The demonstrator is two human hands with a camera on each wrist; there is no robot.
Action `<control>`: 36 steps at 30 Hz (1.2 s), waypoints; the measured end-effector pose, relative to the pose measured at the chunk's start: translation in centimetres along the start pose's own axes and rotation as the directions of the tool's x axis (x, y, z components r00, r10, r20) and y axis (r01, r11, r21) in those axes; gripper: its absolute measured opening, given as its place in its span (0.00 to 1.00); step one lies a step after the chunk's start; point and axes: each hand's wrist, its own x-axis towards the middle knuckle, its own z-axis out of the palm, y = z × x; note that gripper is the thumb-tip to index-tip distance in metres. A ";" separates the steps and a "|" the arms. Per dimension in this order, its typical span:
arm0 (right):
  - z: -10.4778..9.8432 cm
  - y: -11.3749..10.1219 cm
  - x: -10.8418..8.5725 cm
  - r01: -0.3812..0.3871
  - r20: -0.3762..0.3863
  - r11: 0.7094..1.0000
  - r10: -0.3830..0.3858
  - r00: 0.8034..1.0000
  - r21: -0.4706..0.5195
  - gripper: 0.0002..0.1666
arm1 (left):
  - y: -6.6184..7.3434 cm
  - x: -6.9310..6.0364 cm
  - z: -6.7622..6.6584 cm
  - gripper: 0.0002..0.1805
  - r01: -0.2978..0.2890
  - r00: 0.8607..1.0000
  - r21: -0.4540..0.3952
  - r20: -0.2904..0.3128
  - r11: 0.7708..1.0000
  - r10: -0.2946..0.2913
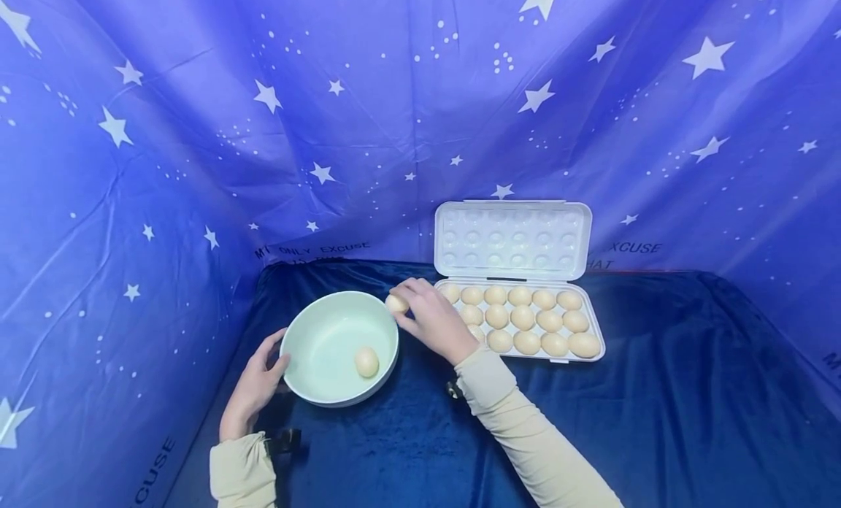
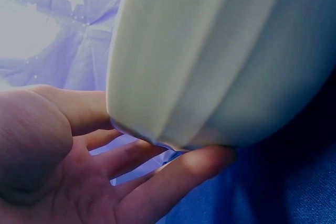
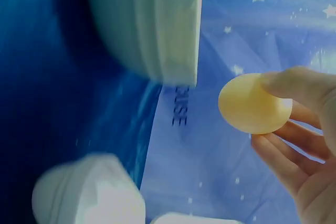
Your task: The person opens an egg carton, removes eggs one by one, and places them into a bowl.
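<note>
1. A smooth pale-tan oval egg [image 3: 254, 103] is pinched between the thumb and fingers of the right hand [image 1: 430, 318]. It is held just beyond the rim on that hand's side of a round, pale mint-green bowl with a ribbed outer wall [image 1: 318, 347]; a gap between egg and rim is seen in the right wrist view.
2. The bowl is gripped by the left hand [image 1: 255, 384], with the thumb over the rim and the fingers curled against the outer wall.
3. One egg is already in: a second pale-tan egg [image 1: 366, 362] is seen inside the bowl, on the side away from the left hand. The egg in the right hand is not yet in the bowl.
4. Most of the eggs are found to the right of the right hand, where rows of pale-tan eggs [image 1: 522, 317] are seated in a rectangular white plastic egg carton [image 1: 594, 322]. Whether the slots nearest that hand are filled cannot be told, as they are hidden behind it.
5. Beyond the right hand, the carton's dimpled white lid [image 1: 512, 238] is raised, so the eggs are left uncovered.
6. Between the held egg and the bowl's inside, only the near rim is judged to be in the way.
7. Both hands are surrounded by a desk covered in dark blue velvety cloth [image 1: 657, 398]; beyond them a violet-blue star-printed curtain [image 1: 368, 128] is hung.
</note>
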 end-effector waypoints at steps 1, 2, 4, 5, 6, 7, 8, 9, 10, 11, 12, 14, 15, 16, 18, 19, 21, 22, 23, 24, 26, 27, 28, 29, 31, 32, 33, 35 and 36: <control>0.2 -0.3 0.1 0.010 0.006 1.000 -0.010 1.000 0.006 0.18 | 0.0 0.0 0.0 0.28 -0.001 1.000 -0.009 0.001 1.000 0.001; 0.4 -0.6 0.3 0.018 0.016 1.000 -0.019 1.000 0.014 0.17 | 0.0 0.0 0.0 0.28 0.000 1.000 -0.014 0.003 1.000 0.000; 0.9 -1.0 0.5 0.031 0.045 0.999 -0.031 0.998 0.012 0.17 | 0.0 0.0 0.0 0.28 0.003 1.000 -0.024 0.003 1.000 -0.003; 1.1 -1.2 0.6 0.034 0.062 0.999 -0.035 0.997 0.010 0.17 | 0.0 0.0 0.0 0.28 0.002 1.000 -0.024 0.002 1.000 -0.002; 1.4 -1.4 0.7 0.038 0.078 0.999 -0.039 0.996 0.007 0.17 | 0.0 0.0 0.0 0.28 0.001 1.000 -0.021 0.001 1.000 -0.001; 1.8 -1.5 0.7 0.041 0.095 0.999 -0.041 0.995 0.004 0.16 | 0.0 0.1 0.1 0.28 0.001 1.000 -0.022 0.001 1.000 -0.001; 2.1 -1.6 0.8 0.041 0.112 0.999 -0.040 0.993 -0.002 0.16 | 0.0 0.1 0.1 0.28 0.001 1.000 -0.021 0.001 1.000 -0.001; 2.5 -1.7 0.8 0.040 0.129 0.999 -0.039 0.991 -0.008 0.16 | 0.0 0.1 0.1 0.28 0.000 1.000 -0.022 0.002 1.000 0.000; 2.9 -1.8 0.7 0.042 0.144 0.999 -0.039 0.989 -0.017 0.15 | 0.0 0.1 0.2 0.28 -0.002 1.000 -0.025 0.004 1.000 0.002; 3.4 -1.9 0.7 0.046 0.158 0.999 -0.041 0.987 -0.027 0.14 | 0.0 0.1 0.2 0.28 -0.001 1.000 -0.026 0.005 1.000 0.001; 3.8 -2.0 0.7 0.052 0.172 0.998 -0.045 0.984 -0.041 0.12 | 0.0 0.1 0.2 0.28 0.002 1.000 -0.026 0.005 1.000 -0.001; 4.6 -2.2 0.7 0.066 0.197 0.995 -0.050 0.979 -0.078 0.08 | 0.0 0.0 0.1 0.29 0.007 1.000 -0.027 0.007 1.000 -0.007; 4.9 -2.3 0.7 0.074 0.209 0.992 -0.052 0.977 -0.100 0.07 | -0.1 0.0 0.1 0.29 0.011 1.000 -0.028 0.008 1.000 -0.011; 5.2 -2.5 0.8 0.081 0.218 0.989 -0.053 0.974 -0.122 0.05 | -0.1 0.0 0.1 0.29 0.014 1.000 -0.028 0.008 1.000 -0.013; 5.8 -2.7 0.9 0.087 0.233 0.983 -0.048 0.971 -0.163 0.04 | -0.1 0.0 0.0 0.29 0.019 1.000 -0.027 0.007 0.999 -0.018; 5.9 -2.9 0.9 0.090 0.238 0.979 -0.045 0.970 -0.182 0.04 | -0.1 0.0 -0.1 0.29 0.020 1.000 -0.028 0.008 0.999 -0.020; 6.2 -3.1 1.1 0.093 0.247 0.972 -0.038 0.968 -0.214 0.06 | -0.1 0.1 -0.1 0.29 0.021 1.000 -0.033 0.008 0.999 -0.020; 6.3 -3.2 1.1 0.093 0.252 0.969 -0.033 0.967 -0.227 0.07 | -0.1 0.1 -0.2 0.29 0.021 1.000 -0.034 0.009 0.999 -0.020; 6.4 -3.3 1.2 0.096 0.257 0.966 -0.031 0.966 -0.242 0.07 | -0.1 0.1 -0.2 0.29 0.020 1.000 -0.036 0.010 0.999 -0.020; 6.5 -3.4 1.3 0.098 0.263 0.962 -0.029 0.964 -0.255 0.08 | -0.1 0.2 -0.2 0.29 0.019 1.000 -0.040 0.010 0.999 -0.019; 6.6 -3.6 1.4 0.105 0.280 0.956 -0.025 0.960 -0.274 0.09 | -0.1 0.3 -0.2 0.29 0.017 1.000 -0.046 0.010 0.999 -0.017; 6.6 -3.7 1.5 0.105 0.288 0.954 -0.021 0.957 -0.280 0.09 | -0.1 0.3 -0.2 0.29 0.017 1.000 -0.047 0.011 0.999 -0.017; 6.6 -3.8 1.5 0.104 0.298 0.952 -0.014 0.954 -0.287 0.09 | -0.2 0.3 -0.2 0.29 0.018 1.000 -0.048 0.013 0.999 -0.018; 6.7 -3.9 1.5 0.101 0.305 0.951 -0.007 0.952 -0.293 0.09 | -0.2 0.2 -0.2 0.29 0.020 1.000 -0.049 0.015 0.999 -0.020; 6.6 -4.1 1.6 0.092 0.318 0.949 0.010 0.948 -0.303 0.10 | -0.2 0.3 -0.2 0.30 0.024 1.000 -0.052 0.021 0.998 -0.023; 6.5 -4.1 1.6 0.090 0.325 0.947 0.017 0.945 -0.309 0.10 | -0.2 0.3 -0.2 0.30 0.027 0.999 -0.053 0.025 0.998 -0.026; 6.5 -4.1 1.6 0.090 0.334 0.946 0.021 0.942 -0.313 0.10 | -0.2 0.4 -0.2 0.30 0.032 0.999 -0.053 0.029 0.998 -0.031; 6.5 -4.2 1.7 0.096 0.351 0.944 0.022 0.936 -0.316 0.10 | -0.2 0.4 -0.2 0.30 0.046 0.998 -0.050 0.034 0.998 -0.045; 6.5 -4.3 1.7 0.098 0.358 0.945 0.021 0.933 -0.312 0.10 | -0.2 0.4 -0.3 0.31 0.052 0.998 -0.049 0.036 0.997 -0.050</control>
